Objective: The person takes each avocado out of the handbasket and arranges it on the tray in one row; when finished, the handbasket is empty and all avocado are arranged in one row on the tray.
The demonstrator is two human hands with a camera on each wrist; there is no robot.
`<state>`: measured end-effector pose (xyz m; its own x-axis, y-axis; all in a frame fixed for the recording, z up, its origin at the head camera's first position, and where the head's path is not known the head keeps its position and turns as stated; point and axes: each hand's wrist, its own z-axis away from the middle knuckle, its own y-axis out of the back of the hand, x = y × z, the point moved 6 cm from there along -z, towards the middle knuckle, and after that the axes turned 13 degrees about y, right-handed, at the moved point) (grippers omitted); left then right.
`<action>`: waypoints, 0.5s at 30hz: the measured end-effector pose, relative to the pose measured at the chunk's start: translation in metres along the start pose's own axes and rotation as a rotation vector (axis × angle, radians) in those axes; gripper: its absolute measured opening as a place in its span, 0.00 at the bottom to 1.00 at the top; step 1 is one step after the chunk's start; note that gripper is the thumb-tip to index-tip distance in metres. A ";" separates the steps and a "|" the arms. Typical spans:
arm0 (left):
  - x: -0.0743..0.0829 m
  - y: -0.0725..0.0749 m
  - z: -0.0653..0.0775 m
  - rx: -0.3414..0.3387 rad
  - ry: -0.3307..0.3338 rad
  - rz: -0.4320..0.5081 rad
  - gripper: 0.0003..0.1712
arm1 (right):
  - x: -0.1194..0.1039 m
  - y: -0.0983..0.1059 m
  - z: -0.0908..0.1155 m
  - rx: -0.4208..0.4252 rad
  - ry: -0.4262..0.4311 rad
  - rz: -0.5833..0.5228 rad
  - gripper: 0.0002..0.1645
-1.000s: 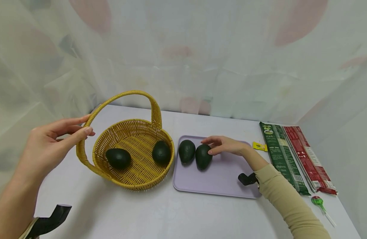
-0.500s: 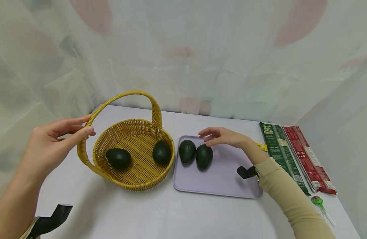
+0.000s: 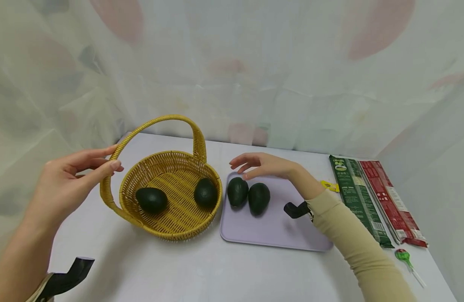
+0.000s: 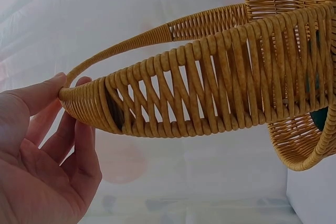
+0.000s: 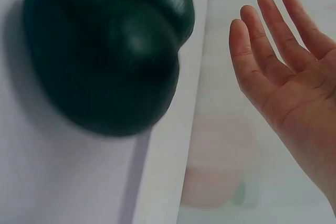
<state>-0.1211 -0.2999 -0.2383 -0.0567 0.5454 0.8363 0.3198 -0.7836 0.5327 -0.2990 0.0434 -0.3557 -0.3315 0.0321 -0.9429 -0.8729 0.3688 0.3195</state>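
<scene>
My left hand (image 3: 75,176) pinches the tall handle of a yellow wicker basket (image 3: 171,233) between thumb and fingers; the left wrist view shows the grip on the woven handle (image 4: 173,90) closely. Two dark green avocados lie in the basket, one at the left (image 3: 151,200) and another at the right (image 3: 205,193). On a lilac tray (image 3: 269,233) two more rest side by side, the left avocado (image 3: 237,192) and the right avocado (image 3: 259,199). Above them hovers my right hand (image 3: 267,164), holding nothing, its fingers loosely extended, as the right wrist view of the hand (image 5: 294,72) confirms.
Right of the tray lie a small yellow packet (image 3: 330,186), a green package (image 3: 358,201), a red package (image 3: 392,201) and a lollipop (image 3: 403,255). A pale patterned curtain (image 3: 292,84) hangs behind the white table (image 3: 179,272).
My right hand has lifted off the right avocado on the tray and moved up and left, over the left one. The left hand keeps its hold on the basket handle.
</scene>
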 end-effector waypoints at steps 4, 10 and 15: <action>0.000 0.000 0.000 0.000 -0.004 -0.006 0.21 | -0.006 -0.007 -0.014 -0.013 0.032 -0.017 0.30; -0.001 0.000 0.000 -0.006 -0.007 -0.007 0.21 | -0.015 -0.018 -0.036 -0.032 0.063 -0.035 0.30; -0.001 0.001 0.000 -0.008 -0.002 -0.012 0.21 | -0.019 -0.029 -0.056 -0.097 0.052 -0.029 0.31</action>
<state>-0.1207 -0.3010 -0.2392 -0.0583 0.5553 0.8296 0.3118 -0.7793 0.5435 -0.2869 -0.0199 -0.3416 -0.3217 -0.0265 -0.9465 -0.9121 0.2769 0.3023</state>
